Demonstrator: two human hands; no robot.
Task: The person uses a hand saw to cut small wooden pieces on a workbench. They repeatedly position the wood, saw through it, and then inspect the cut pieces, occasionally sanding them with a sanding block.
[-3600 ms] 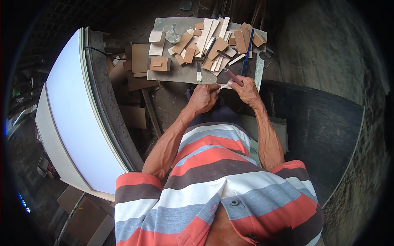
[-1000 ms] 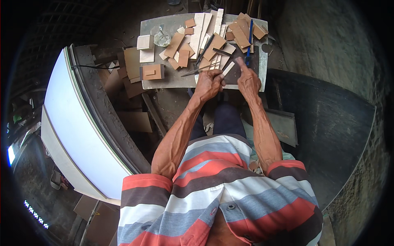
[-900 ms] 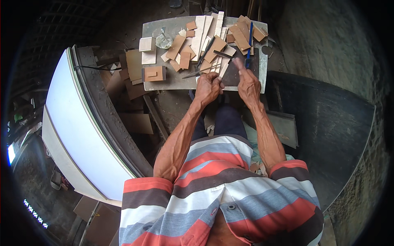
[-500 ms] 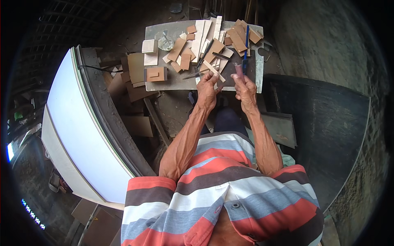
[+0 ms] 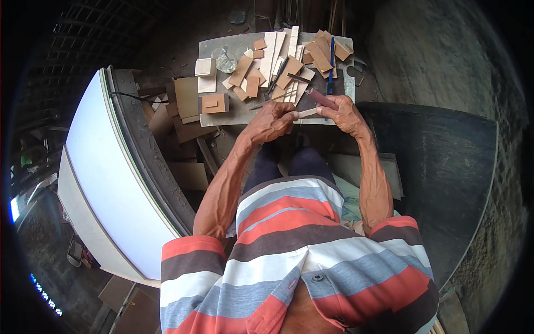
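Observation:
My left hand (image 5: 272,121) is closed on one end of a small pale wooden strip (image 5: 307,113), above the near edge of the worktable. The fingers of my right hand (image 5: 348,114) pinch the strip's other end. A folded reddish-brown piece that looks like sandpaper (image 5: 320,98) is also gripped in my right hand and sticks out toward the table's middle. Just beyond my hands lie a dark thin bar (image 5: 299,78), a long dark tool (image 5: 276,77) and a blue bar-shaped tool (image 5: 332,61).
The grey worktable (image 5: 242,117) bears several wood blocks and pale slats (image 5: 271,53), plus a clear glass bowl (image 5: 226,63). A brown block (image 5: 213,103) lies at its left. A large white panel (image 5: 114,178) stands left; a dark board (image 5: 439,167) stands right.
The strip has turned from slanting to nearly level between both hands. My right hand has swung in to hold its end, and the sandpaper-like piece now tilts left.

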